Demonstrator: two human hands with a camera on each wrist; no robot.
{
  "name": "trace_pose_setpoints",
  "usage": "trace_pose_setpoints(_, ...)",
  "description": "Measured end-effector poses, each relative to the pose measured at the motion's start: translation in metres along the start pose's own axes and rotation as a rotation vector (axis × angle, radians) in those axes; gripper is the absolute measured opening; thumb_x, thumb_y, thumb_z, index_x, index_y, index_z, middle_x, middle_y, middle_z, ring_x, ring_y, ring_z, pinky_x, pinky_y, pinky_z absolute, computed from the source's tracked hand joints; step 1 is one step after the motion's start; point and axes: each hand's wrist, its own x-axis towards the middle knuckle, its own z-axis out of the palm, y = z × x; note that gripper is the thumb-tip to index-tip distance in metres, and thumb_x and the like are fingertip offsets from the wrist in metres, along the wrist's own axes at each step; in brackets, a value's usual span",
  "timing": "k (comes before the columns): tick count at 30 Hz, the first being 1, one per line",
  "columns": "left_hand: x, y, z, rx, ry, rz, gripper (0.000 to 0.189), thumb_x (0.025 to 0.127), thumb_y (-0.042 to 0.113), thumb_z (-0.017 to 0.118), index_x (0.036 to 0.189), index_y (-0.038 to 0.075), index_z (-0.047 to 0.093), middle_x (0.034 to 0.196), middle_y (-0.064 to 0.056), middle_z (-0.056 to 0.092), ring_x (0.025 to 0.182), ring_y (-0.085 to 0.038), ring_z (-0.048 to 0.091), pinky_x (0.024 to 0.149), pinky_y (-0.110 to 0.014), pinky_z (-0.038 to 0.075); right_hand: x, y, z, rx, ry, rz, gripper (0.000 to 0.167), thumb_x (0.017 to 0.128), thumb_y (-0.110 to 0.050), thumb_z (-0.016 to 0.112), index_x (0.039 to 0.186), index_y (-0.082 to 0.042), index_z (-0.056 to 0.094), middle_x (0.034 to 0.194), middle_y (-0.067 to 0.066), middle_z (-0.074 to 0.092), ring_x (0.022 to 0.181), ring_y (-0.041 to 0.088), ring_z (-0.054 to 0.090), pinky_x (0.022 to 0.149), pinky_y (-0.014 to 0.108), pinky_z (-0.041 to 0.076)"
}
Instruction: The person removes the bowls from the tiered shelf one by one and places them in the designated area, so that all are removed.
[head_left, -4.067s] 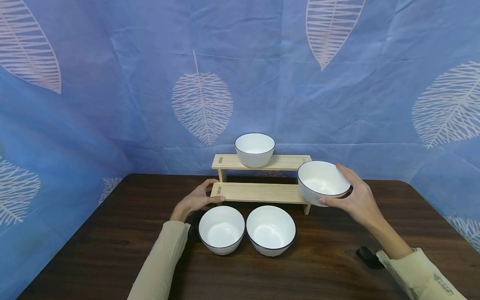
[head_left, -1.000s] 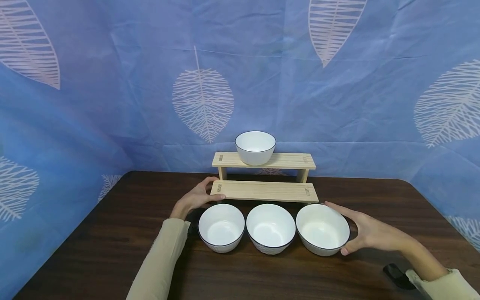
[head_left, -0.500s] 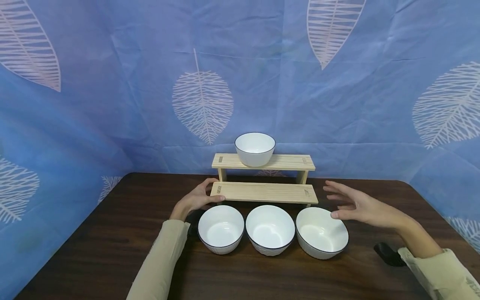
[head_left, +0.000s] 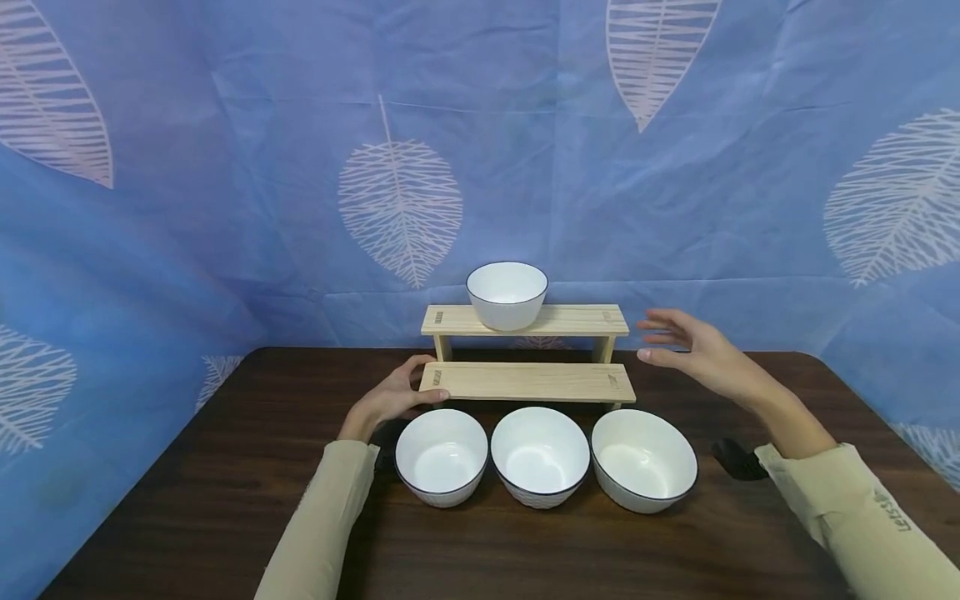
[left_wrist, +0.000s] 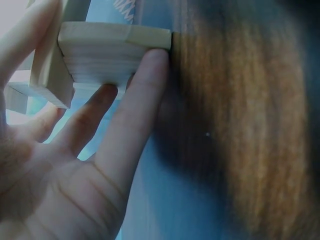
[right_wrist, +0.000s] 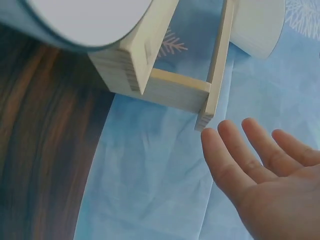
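A two-tier wooden rack (head_left: 525, 382) stands near the table's back edge. My left hand (head_left: 390, 400) grips the left end of its lower board, thumb on top; in the left wrist view the fingers (left_wrist: 137, 100) reach the rack's wooden leg (left_wrist: 100, 52). My right hand (head_left: 701, 354) hangs in the air just right of the upper board, fingers spread and holding nothing. One white bowl (head_left: 507, 310) with a dark rim sits on the upper board. Three similar bowls stand in a row before the rack: left (head_left: 442, 454), middle (head_left: 540, 450) and right (head_left: 645, 458).
The dark wooden table (head_left: 225, 483) carries everything. Behind it hangs a blue cloth (head_left: 510, 183) with white leaf prints, close behind the rack. A black strap-like piece (head_left: 738, 460) shows at the right sleeve.
The right hand has lowered a bowl from the lower board's right end to the row's right end, let go, and risen beside the upper board. The left hand has kept its grip.
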Motion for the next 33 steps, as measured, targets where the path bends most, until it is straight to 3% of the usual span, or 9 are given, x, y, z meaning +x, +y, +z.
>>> trace_pose_setpoints(8, 0.000, 0.000, 0.000, -0.001, 0.004, -0.001, 0.078, 0.094, 0.018, 0.075, 0.156, 0.005, 0.030, 0.149, -0.026, 0.043, 0.121, -0.040, 0.057, 0.093, -0.057, 0.051, 0.018, -0.009, 0.006, 0.033, 0.039, 0.030, 0.078, 0.102, -0.023, 0.065, 0.157, 0.008, 0.019, 0.153, 0.032, 0.036, 0.138, 0.049, 0.038, 0.106, 0.063, 0.037)
trace_pose_setpoints(19, 0.001, -0.002, 0.001, 0.003, 0.010, 0.004, 0.076, 0.094, 0.018, 0.075, 0.155, 0.006, 0.031, 0.150, -0.027, 0.041, 0.122, -0.040, 0.056, 0.094, -0.057, 0.051, 0.044, -0.022, 0.010, 0.041, 0.016, 0.021, 0.077, 0.102, -0.023, 0.063, 0.158, 0.007, 0.019, 0.154, 0.031, 0.035, 0.139, 0.048, 0.037, 0.108, 0.062, 0.036)
trace_pose_setpoints(33, -0.001, -0.001, 0.001, 0.007, 0.021, 0.001, 0.078, 0.093, 0.019, 0.076, 0.155, 0.005, 0.031, 0.149, -0.027, 0.042, 0.120, -0.040, 0.058, 0.093, -0.057, 0.051, 0.068, -0.024, 0.023, 0.108, 0.041, 0.018, 0.077, 0.100, -0.019, 0.065, 0.157, 0.007, 0.020, 0.154, 0.033, 0.033, 0.139, 0.048, 0.037, 0.108, 0.060, 0.038)
